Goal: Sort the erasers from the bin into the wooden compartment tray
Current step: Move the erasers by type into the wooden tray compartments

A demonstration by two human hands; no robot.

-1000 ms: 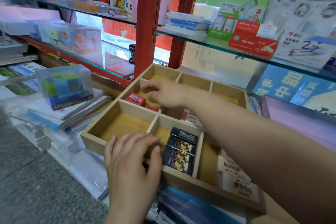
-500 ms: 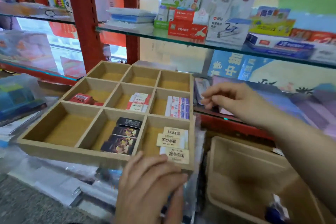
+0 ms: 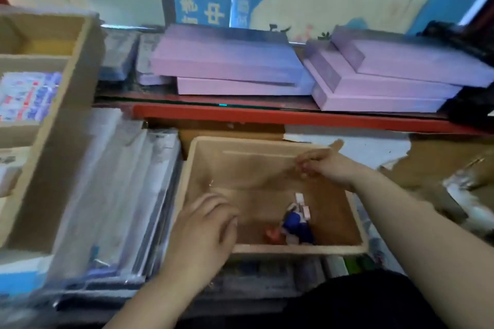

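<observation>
The left hand (image 3: 203, 232) hangs loose and empty at the rim of the bin (image 3: 267, 145), the right hand (image 3: 323, 168) is too blurred to tell its grip, the few erasers (image 3: 296, 222) lie between both hands, so one should be pinched by its sides, the wooden tray (image 3: 61, 104) waiting to their left.

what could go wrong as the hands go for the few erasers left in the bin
The small heap of blue, red and white erasers sits tight in the near corner of the beige plastic bin, so the right hand may fumble one or grab two kinds at once.
The wooden compartment tray is off to the left, across stacked plastic-wrapped packets; a dropped eraser could slip between them.
</observation>
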